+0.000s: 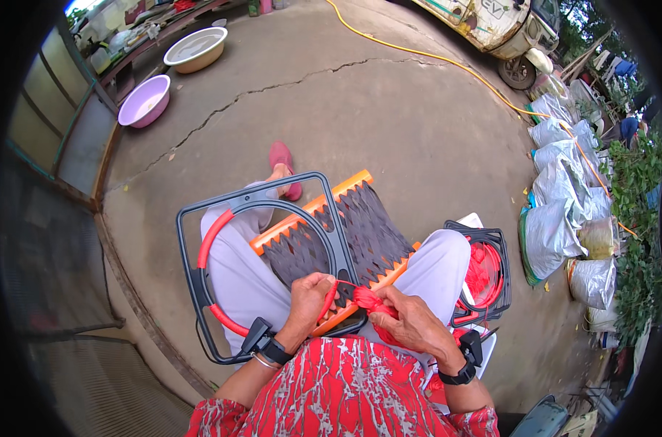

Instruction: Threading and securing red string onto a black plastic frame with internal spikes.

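Note:
A dark grey rectangular frame with a round inner ring lies across my lap. Red cord is wrapped around parts of the ring, with bare grey stretches between. My left hand is closed at the ring's right side, pinching a strand of red cord. That strand runs to a bundle of red cord, which my right hand grips over my right thigh. The far end of the bundle is partly hidden under the fingers. Each wrist wears a black strap with a small device.
A folding seat with orange rails and dark woven webbing stands between my legs. More grey frames with red cord are stacked at my right. Silvery sacks line the right side. Two basins and a yellow hose lie farther off.

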Action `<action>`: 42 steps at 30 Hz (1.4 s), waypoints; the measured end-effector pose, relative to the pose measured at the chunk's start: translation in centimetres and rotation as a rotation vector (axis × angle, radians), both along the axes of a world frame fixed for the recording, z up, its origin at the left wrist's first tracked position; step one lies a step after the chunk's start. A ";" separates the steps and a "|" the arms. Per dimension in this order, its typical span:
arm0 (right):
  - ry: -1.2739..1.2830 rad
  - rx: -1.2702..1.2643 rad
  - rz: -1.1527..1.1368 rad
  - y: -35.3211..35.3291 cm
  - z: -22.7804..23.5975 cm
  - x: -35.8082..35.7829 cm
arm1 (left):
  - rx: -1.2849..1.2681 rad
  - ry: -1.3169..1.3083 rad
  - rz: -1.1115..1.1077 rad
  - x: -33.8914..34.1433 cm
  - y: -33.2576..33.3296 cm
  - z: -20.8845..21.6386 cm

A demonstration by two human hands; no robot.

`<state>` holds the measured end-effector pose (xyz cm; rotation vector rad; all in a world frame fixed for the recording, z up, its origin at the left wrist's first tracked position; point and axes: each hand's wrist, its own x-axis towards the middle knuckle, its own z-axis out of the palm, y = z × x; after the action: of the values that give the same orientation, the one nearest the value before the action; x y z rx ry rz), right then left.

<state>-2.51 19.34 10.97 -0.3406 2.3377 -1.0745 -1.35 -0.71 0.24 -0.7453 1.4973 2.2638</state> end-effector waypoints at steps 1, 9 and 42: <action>0.032 0.038 0.065 -0.7 -0.2 0.1 | -0.052 0.004 0.016 0.0 0.0 0.0; 0.428 0.374 0.222 -6.0 -6.2 -0.5 | -0.391 0.237 0.073 0.3 0.8 -1.9; 0.778 0.452 0.250 -10.5 -10.9 -6.1 | -0.154 0.151 0.053 1.5 1.8 -5.9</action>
<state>-8.60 8.81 0.12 -0.9728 2.9931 -0.2751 0.20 1.06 -5.68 -0.6766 1.7568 2.3090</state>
